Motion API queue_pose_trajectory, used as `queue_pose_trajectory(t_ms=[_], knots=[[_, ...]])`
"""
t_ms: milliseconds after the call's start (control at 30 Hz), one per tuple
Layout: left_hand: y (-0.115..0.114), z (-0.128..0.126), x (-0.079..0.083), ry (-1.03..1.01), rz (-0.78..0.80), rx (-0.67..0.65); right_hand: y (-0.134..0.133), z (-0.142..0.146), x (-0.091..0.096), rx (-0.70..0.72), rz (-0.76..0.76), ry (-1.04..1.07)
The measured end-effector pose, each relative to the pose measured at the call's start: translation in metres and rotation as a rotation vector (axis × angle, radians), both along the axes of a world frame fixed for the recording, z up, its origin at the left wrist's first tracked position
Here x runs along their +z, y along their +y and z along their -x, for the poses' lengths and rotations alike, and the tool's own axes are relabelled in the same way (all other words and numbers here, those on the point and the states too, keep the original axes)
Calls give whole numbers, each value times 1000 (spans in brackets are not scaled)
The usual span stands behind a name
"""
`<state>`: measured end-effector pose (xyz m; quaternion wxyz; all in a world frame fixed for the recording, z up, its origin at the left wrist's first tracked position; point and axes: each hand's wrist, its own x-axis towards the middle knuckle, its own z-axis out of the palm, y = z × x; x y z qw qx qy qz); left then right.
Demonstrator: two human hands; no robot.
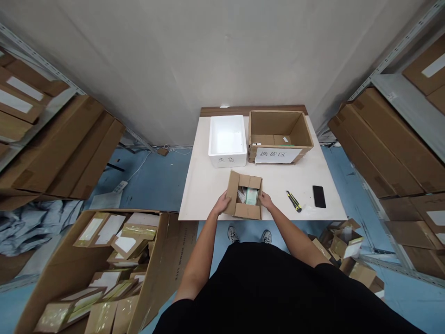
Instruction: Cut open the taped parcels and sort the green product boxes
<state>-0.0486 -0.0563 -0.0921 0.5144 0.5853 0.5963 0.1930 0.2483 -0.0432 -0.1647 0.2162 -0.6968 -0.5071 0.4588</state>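
Observation:
A small cardboard box (247, 212) sits at the table's front edge with its flaps spread. Inside it lie a pale green pack (251, 195) and some crumpled clear plastic (241, 195). My left hand (222, 203) is closed on the box's left flap. On the opposite side, my right hand (266, 200) grips the right flap, fingers partly hidden. To the right of the box are a yellow and black utility knife (294, 201) and a black phone (319, 196).
Behind stand a white foam box (227, 160) and a larger open carton (304, 150) with a handwritten label. A big carton (156, 260) of taped parcels is on the floor at left. Shelves with cartons flank both sides, and opened boxes (347, 243) lie at lower right.

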Motion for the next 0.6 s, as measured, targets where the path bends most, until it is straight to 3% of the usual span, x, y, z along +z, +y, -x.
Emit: queue_pose_trajectory(t_ms=[133,267,333,433,600], knots=[[-16,9,-9,397,-60,186,6,7,-4,37,-2,39],[-30,2,-9,648,-165,-53,30,31,-5,117,5,52],[-35,-5,-7,644,-191,-150,44,46,-5,138,11,25],[-42,-12,-6,610,-206,-174,59,64,-5,152,25,-5],[-53,7,-9,332,-175,-38,58,69,0,101,13,-42]])
